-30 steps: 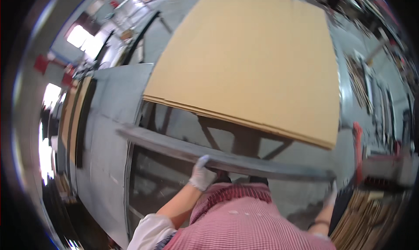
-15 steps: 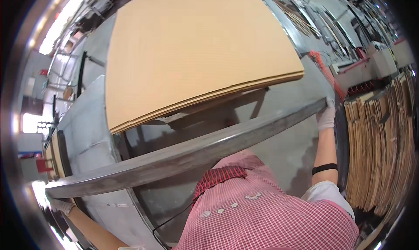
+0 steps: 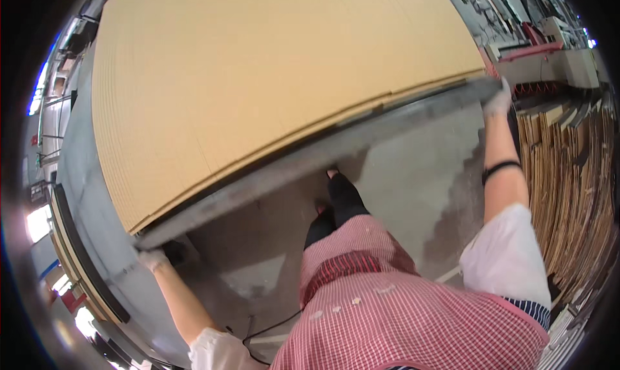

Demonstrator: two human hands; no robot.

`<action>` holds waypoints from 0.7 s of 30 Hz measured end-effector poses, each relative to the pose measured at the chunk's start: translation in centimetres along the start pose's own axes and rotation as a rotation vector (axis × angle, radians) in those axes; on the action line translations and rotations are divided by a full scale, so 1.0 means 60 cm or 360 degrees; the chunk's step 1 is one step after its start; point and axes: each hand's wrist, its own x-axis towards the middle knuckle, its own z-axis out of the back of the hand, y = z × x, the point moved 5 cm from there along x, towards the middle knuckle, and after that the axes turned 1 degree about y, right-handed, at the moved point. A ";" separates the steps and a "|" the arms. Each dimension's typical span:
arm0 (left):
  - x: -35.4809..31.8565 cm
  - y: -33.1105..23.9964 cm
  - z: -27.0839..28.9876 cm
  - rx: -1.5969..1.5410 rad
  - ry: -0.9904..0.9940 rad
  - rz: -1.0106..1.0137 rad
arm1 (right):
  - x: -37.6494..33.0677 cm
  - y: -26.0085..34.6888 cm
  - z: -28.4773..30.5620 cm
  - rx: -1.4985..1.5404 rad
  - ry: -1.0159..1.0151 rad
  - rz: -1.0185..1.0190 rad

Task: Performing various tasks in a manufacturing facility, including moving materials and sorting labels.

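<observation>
A long grey metal bar [image 3: 303, 158] stretches across the view, slanting up toward the right and blurred by motion. Gloved in white, my left hand [image 3: 154, 260] grips its lower left end. My right hand [image 3: 498, 101], gloved too, is closed round the other end, its arm stretched far out. Just beyond the bar lies a stack of large flat cardboard sheets [image 3: 278, 66]. The bar runs along their near edge; whether it touches them I cannot tell.
Tightly packed upright cardboard pieces [image 3: 562, 183] stand at the right, below a red coiled hose [image 3: 539, 88]. A grey metal surface [image 3: 81, 157] extends left of the sheets. Long dark-edged boards [image 3: 84, 260] lean at the far left. A dark cord [image 3: 274, 325] hangs near my apron.
Both hands have carried the bar forward, from in front of my body up to the near edge of the cardboard sheets. My view has shifted, showing more floor and my legs.
</observation>
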 end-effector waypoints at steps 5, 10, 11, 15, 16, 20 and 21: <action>0.047 -0.015 -0.019 0.0068 -0.0170 0.0075 | 0.001 0.023 -0.088 0.0204 -0.0273 0.0045; 0.109 0.010 0.012 -0.0227 0.0147 0.0079 | -0.090 0.021 -0.212 0.0412 -0.0010 -0.0061; 0.082 0.015 -0.069 -0.0119 0.0093 0.0041 | -0.091 0.038 -0.203 0.0346 -0.0097 0.0068; 0.124 -0.008 -0.067 -0.0109 -0.0184 -0.0057 | 0.044 0.008 -0.192 0.0323 -0.0104 0.0127; 0.131 0.011 -0.106 -0.0167 0.0058 0.0057 | 0.153 0.040 -0.112 0.0124 0.0436 0.0217; 0.124 -0.023 -0.085 -0.0040 -0.0159 0.0046 | 0.135 -0.004 -0.197 0.0322 0.0314 -0.0040; 0.134 -0.023 -0.114 -0.0005 -0.0367 0.0002 | 0.168 0.024 -0.182 0.0325 0.0242 0.0108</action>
